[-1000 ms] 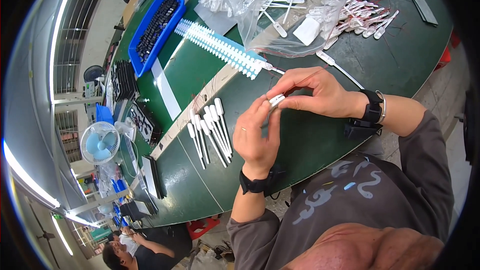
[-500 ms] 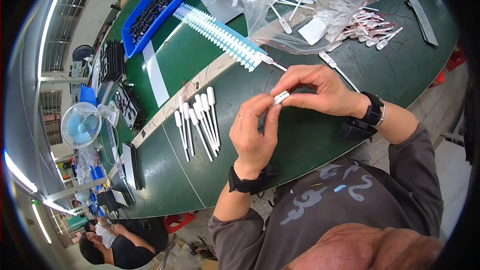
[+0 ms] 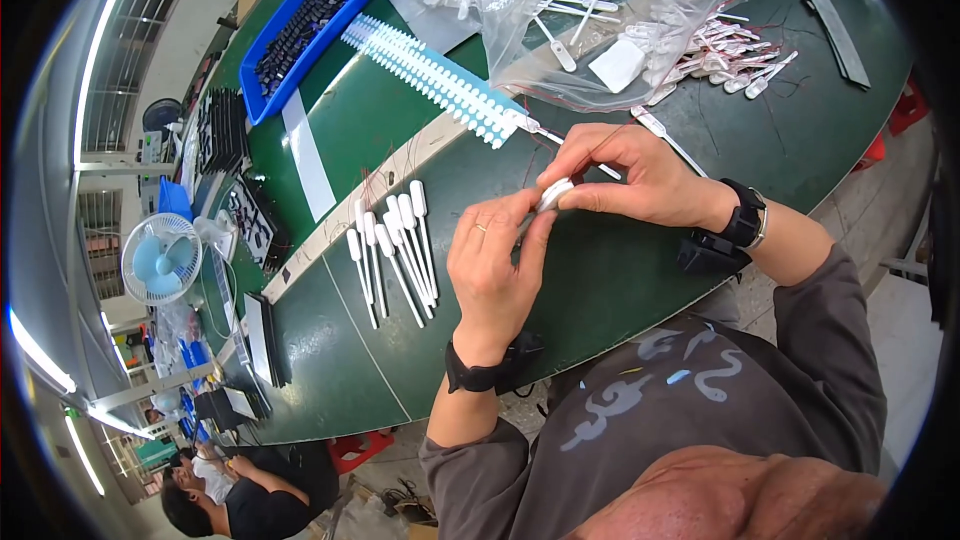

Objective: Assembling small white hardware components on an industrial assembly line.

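My left hand [image 3: 488, 265] and my right hand [image 3: 640, 180] meet over the green table, pinching a small white plastic casing [image 3: 554, 194] between fingertips and thumbs. Fingers cover much of it, and I cannot tell whether it is one part or two. A thin stem shows beside my right fingers. Left of my hands lie several white sticks with oval heads [image 3: 405, 240], side by side, with thin wires at their tops. Just beyond my fingers a light blue sheet of white stickers [image 3: 440, 75] runs away to the far left. Behind my right hand rests a white stick part [image 3: 668, 135].
A clear plastic bag [image 3: 510, 50] holds white parts, with wired ones [image 3: 735, 55] piled beside it. At far left sits a blue bin [image 3: 252, 90] of black pieces. A dark flat bar [image 3: 835, 30] lies far right. A fan [image 3: 160, 258] and a seated person [image 3: 250, 485] are left.
Both hands have shifted slightly left with the white casing, which is turned a little between the fingertips. More of a white stem shows by my right hand.
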Tool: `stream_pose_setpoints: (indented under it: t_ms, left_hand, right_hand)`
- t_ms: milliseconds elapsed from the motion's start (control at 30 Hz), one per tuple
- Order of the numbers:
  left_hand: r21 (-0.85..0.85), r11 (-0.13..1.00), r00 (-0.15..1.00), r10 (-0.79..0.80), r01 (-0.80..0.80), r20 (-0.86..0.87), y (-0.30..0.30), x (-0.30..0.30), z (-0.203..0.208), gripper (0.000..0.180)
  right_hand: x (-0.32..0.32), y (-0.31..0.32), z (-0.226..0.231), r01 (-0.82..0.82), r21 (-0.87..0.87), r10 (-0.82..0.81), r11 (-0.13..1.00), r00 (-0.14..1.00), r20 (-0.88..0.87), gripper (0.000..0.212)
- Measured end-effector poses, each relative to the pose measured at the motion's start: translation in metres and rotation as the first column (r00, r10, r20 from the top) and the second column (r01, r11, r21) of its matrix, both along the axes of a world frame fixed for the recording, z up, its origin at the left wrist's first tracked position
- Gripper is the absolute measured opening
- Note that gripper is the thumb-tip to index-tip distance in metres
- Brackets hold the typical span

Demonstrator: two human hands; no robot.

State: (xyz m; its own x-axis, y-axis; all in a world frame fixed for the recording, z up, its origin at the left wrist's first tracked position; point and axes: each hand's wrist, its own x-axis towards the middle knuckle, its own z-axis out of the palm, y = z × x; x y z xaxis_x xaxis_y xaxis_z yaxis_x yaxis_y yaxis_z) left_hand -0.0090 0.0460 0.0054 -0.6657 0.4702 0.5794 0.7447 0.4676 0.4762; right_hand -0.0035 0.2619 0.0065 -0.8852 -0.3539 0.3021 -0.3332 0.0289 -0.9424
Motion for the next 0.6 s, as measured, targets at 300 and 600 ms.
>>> stream_pose_setpoints:
  t_ms: [300, 600]
  left_hand:
    - [0.173, 0.980, 0.968, 0.052, -0.096, 0.247, 0.008, 0.020, -0.016, 0.024]
    - [0.321, 0.943, 0.973, 0.008, -0.084, 0.230, 0.011, 0.037, -0.011, 0.026]
  right_hand:
    - [0.009, -0.012, -0.008, -0.001, -0.242, 0.025, 0.970, 0.995, 0.098, 0.019]
    - [0.022, -0.020, 0.007, 0.098, -0.175, -0.124, 0.980, 0.982, -0.142, 0.017]
